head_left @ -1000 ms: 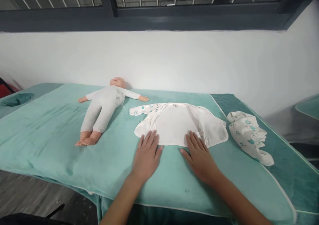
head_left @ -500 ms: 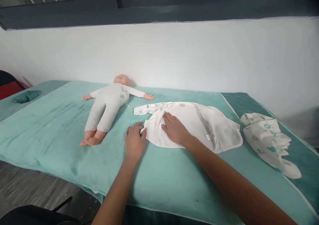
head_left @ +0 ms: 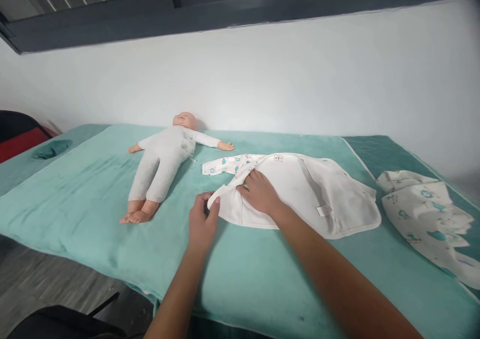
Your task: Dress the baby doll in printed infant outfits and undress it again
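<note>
Soft white baby shirt (head_left: 300,191), hem corner pinched by left hand (head_left: 201,221).

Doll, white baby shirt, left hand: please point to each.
doll (head_left: 161,161): head view, on the torso.
white baby shirt (head_left: 300,189): head view, on its spread middle.
left hand (head_left: 201,224): head view, on its back.

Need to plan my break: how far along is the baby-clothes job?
Done: white top spread open on the mat. In hand: left hand pinches its corner, right hand flat on it. Left: doll lies beside it, not in it; patterned garment crumpled, untouched.
</note>
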